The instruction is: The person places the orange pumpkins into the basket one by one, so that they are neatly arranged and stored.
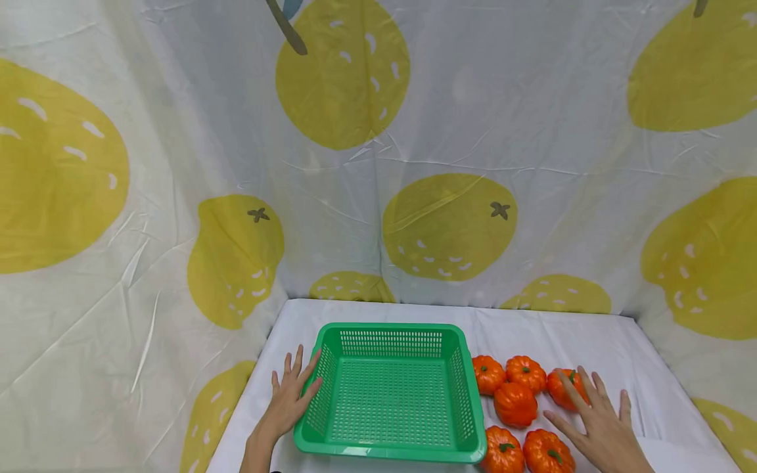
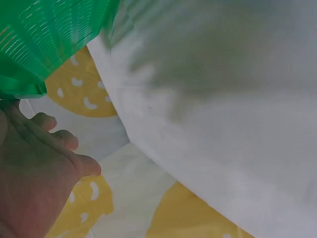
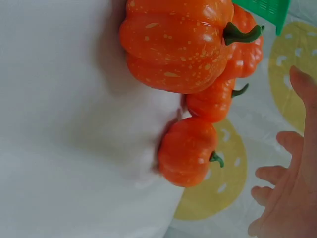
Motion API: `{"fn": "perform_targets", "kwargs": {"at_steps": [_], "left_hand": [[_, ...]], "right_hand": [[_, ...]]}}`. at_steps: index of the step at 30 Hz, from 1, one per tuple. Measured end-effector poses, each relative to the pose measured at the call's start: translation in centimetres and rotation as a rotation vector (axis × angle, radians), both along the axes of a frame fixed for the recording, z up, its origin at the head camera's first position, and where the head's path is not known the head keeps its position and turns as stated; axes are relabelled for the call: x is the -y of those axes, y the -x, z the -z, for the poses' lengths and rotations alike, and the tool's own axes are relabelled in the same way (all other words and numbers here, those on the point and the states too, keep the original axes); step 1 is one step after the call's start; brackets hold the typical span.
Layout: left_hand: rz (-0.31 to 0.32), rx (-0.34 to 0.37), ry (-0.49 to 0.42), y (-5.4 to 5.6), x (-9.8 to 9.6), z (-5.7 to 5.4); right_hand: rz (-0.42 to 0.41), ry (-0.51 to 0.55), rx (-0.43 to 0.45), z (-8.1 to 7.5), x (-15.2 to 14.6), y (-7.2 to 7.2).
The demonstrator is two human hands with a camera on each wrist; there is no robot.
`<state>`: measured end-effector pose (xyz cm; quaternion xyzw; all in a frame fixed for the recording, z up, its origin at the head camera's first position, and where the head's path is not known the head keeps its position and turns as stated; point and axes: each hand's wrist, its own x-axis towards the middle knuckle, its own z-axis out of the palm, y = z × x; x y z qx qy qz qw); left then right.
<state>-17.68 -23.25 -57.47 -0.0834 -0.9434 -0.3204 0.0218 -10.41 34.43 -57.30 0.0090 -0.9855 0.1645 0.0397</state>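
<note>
A green plastic basket [image 1: 387, 401] with slotted walls stands on the white-covered table, and its inside is bare. My left hand [image 1: 290, 397] is at its left side with fingers spread, the fingertips right at the rim; in the left wrist view the basket's corner [image 2: 29, 87] meets the hand's upper edge. Several orange toy pumpkins [image 1: 516, 404] with green stems sit to the right of the basket. Over the rightmost pumpkin [image 1: 556, 389] my right hand [image 1: 606, 430] is spread, its fingers overlapping it in the head view. In the right wrist view the hand [image 3: 292, 188] holds nothing.
White cloth [image 1: 627, 355] covers the table. Fabric walls [image 1: 331, 171] printed with yellow fruit rise at the back and both sides. Two pumpkins [image 1: 550, 452] lie near the front, close to the basket's front right corner.
</note>
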Motion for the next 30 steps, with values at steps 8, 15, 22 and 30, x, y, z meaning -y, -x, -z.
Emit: {"fn": "perform_targets", "kwargs": {"at_steps": [8, 15, 22, 30], "left_hand": [[0.002, 0.037, -0.042, -0.1, 0.1, 0.4], [0.021, 0.136, -0.222, -0.1, 0.4, 1.1], [0.026, 0.218, -0.451, -0.1, 0.3, 1.7], [0.05, 0.272, -0.671, -0.1, -0.1, 2.5]], "right_hand": [[0.042, 0.017, 0.067, 0.2, -1.0, -0.3], [0.089, 0.041, 0.099, 0.6, -2.3, -0.8], [0.15, 0.069, 0.173, 1.4, -3.9, -0.4], [0.188, 0.123, 0.19, 3.4, -5.8, 0.5]]}}
